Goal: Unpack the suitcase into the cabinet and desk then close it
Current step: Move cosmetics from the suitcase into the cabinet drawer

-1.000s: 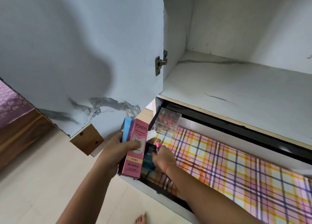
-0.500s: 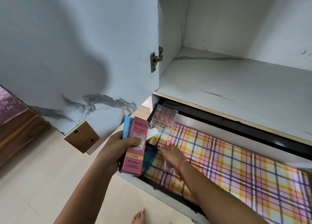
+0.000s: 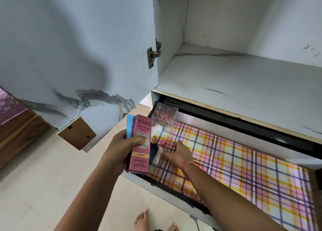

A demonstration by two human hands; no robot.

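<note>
My left hand [image 3: 120, 149] grips a pink Pond's cream box [image 3: 140, 143], with a blue box [image 3: 129, 125] behind it, at the left end of the open drawer [image 3: 167, 194]. My right hand [image 3: 177, 155] reaches into the drawer over the plaid liner [image 3: 244, 161]. Its fingers are spread, and the fingertips touch a small pink-capped tube [image 3: 158, 155] lying on the liner. Next to the tube are a dark teal box [image 3: 154, 152], a white tube [image 3: 156, 129] and a clear box of small bottles [image 3: 164, 115].
Above the drawer is a bare white cabinet shelf [image 3: 235, 77]. The cabinet door [image 3: 78, 48] stands open on the left, with its hinge [image 3: 153, 54]. A bed edge [image 3: 10, 109] is at far left. My bare feet [image 3: 142, 220] are on the tiled floor.
My right hand has laid the pink-capped tube down in the drawer's left end and its fingers have opened. My left hand still holds the boxes.
</note>
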